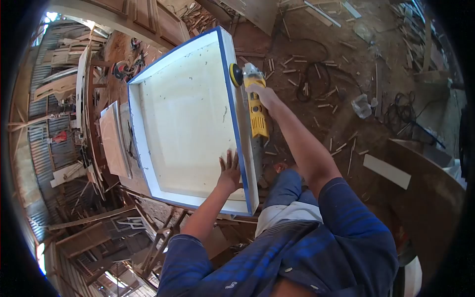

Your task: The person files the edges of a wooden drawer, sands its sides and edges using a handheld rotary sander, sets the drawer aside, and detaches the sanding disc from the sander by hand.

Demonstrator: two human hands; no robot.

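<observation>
A large shallow white box frame point(185, 119) with blue-edged rims lies in front of me, its open side up. My right hand point(263, 95) is wrapped round a yellow angle grinder point(258, 119), held upright along the frame's right side. The grinder's round pad point(236, 74) meets the outer face of that side wall near the far corner. Inside the frame, my left hand point(229, 171) lies with fingers spread against the right wall near the close corner. Specks and small marks dot the pale inner panel.
Wood offcuts point(339, 148) and a dark coiled cable point(316, 79) litter the dirt floor on the right. A brown board point(116, 141) stands left of the frame, and panelled doors point(148, 20) lean at the back. A clear plastic bag point(362, 106) lies farther right.
</observation>
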